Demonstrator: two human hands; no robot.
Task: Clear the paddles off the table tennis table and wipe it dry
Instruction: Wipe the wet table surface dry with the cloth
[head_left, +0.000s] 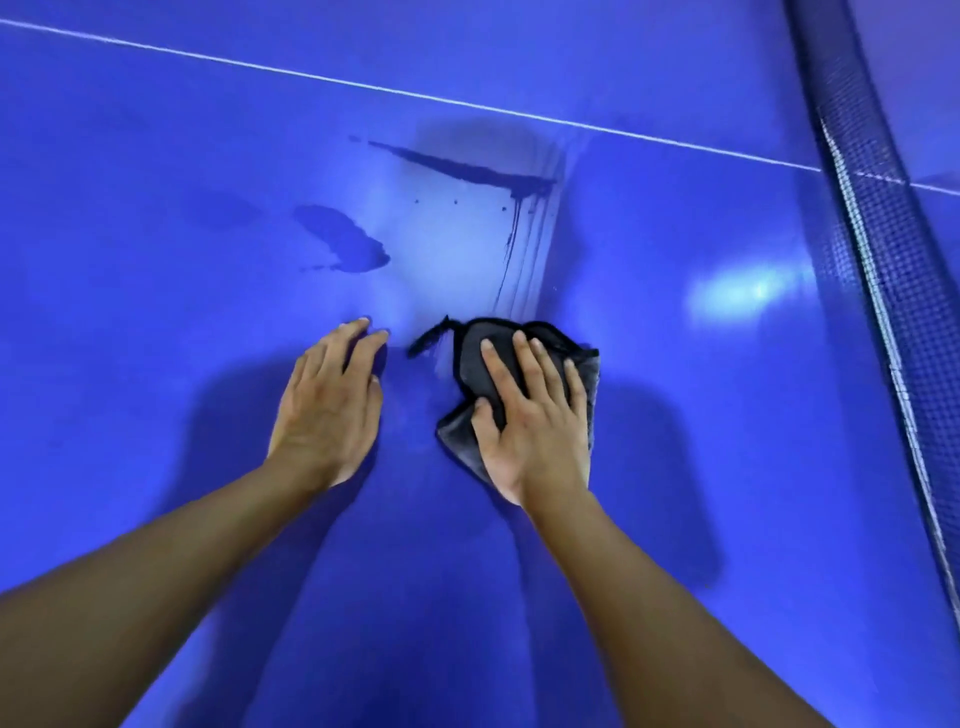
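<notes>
1. The blue table tennis table (156, 322) fills the view. No paddles are seen on the part that is shown, so the clearing step is judged done, or else out of view.
2. The left hand (327, 405) is laid flat on the bare surface, fingers straight and close together, with nothing held. It is judged to serve as a brace.
3. Farther off and slightly right of that hand, a dark puddle (343, 244) is seen. Beyond it, a long wet streak (467, 169) with thin runs trailing toward the near side is seen, and neither has been wiped up yet.
4. The dark grey cloth (467, 348) lies bunched on the table, just right of the left hand and near the lower end of the runs.
5. The cloth is pressed down by the right hand (535, 421), fingers spread and straight on top, thumb at its left edge. It is not gripped.
6. The cloth is judged soft, light and limp, so it is best held under a flat palm at its middle. The wet table is likely slippery.
7. The net (857, 208) runs along the far right.
</notes>
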